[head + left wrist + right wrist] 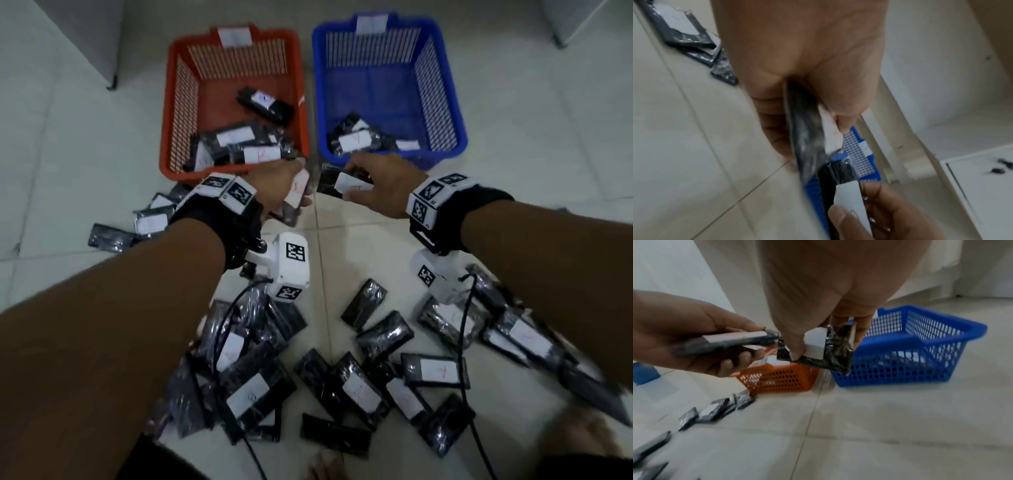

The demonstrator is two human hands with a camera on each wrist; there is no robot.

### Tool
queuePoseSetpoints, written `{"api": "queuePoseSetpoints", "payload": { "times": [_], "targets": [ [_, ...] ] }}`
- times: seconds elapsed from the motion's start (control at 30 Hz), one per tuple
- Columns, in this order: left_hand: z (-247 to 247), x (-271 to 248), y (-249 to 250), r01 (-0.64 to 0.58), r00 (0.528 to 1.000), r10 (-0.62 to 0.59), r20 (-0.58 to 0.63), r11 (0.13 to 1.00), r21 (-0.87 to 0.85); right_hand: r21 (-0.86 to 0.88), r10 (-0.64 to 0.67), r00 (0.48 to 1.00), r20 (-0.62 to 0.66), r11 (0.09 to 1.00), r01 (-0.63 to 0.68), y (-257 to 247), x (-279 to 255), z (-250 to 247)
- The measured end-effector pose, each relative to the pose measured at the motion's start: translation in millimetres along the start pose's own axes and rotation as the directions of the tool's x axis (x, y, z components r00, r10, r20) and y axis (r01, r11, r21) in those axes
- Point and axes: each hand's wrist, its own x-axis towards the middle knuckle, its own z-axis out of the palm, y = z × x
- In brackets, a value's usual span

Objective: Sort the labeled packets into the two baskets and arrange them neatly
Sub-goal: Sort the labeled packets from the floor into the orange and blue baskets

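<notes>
Item: left hand [274, 186], held over the near rim of the red basket [173, 102]. Grip: fingers and thumb pinching one black packet [294, 200], white label facing up.

Item: right hand [380, 185], held before the near rim of the blue basket [445, 78]. Grip: thumb and fingers pinching a second black packet [337, 185], thumb lying on its white label. The two held packets sit just beside each other, above the floor.

Item: red basket, holding several labelled packets bunched at its near end, one apart toward the middle.

Item: blue basket, holding a few packets in its near-left corner.

Item: loose packets [428, 371], scattered on the tiled floor [68, 154] near the person, some label-up, some face-down, overlapping.
</notes>
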Motion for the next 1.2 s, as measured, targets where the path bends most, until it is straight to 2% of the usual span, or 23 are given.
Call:
{"api": "queuePoseSetpoints", "payload": {
  "times": [0.1,0.17,0.27,0.4,0.5,0.57,0.63,0.73,0.8,0.9,1.03,1.13,1.2],
  "targets": [
    [-26,-3,34,-0.002,0.999,0.009,0.049,0.992,-0.128,0.005,-0.001,0.998,-0.059,1.000,0.002,-23,11,-33],
    [-44,-10,53,0.016,0.996,-0.002,0.088,0.988,-0.153,0.030,0.004,0.995,-0.096,1.000,-0.001,-41,16,-50],
    [-69,-23,79,-0.063,0.998,0.065,0.015,0.990,-0.128,0.004,0.003,0.995,-0.101,1.000,-0.003,-70,24,-67],
    [-104,-29,106,-0.153,0.986,0.153,-0.062,0.988,0.009,0.018,-0.027,0.994,-0.106,0.999,0.029,-105,42,-89],
    [-125,-17,116,-0.163,0.977,0.183,-0.111,0.972,0.167,0.088,-0.035,0.990,-0.136,0.995,0.047,-118,57,-97],
    [-131,-5,115,-0.203,0.958,0.267,-0.104,0.888,0.414,0.097,-0.041,0.989,-0.143,0.994,0.056,-119,69,-94],
    [-132,6,109,-0.266,0.933,0.358,-0.031,0.746,0.610,0.060,-0.049,0.991,-0.123,0.997,0.057,-115,85,-86],
    [-138,29,97,-0.338,0.900,0.427,0.084,0.566,0.752,-0.021,-0.093,0.994,-0.056,0.996,0.092,-110,116,-72],
    [-144,45,89,-0.328,0.908,0.403,0.113,0.517,0.791,-0.078,-0.128,0.992,-0.004,0.989,0.127,-106,134,-59],
    [-152,70,77,-0.282,0.935,0.329,0.128,0.475,0.834,-0.068,-0.136,0.990,0.041,0.988,0.138,-97,153,-40],
    [-156,107,62,-0.244,0.953,0.282,0.114,0.486,0.839,0.073,-0.137,0.984,0.113,0.989,0.129,-86,181,-18],
    [-151,131,53,-0.178,0.981,0.153,0.116,0.493,0.851,0.173,-0.119,0.990,0.081,0.979,0.104,-81,196,-6],
    [-149,141,46,-0.158,0.983,0.167,0.081,0.521,0.839,0.209,-0.090,0.995,0.048,0.975,0.078,-80,203,-2]
  ]
}}
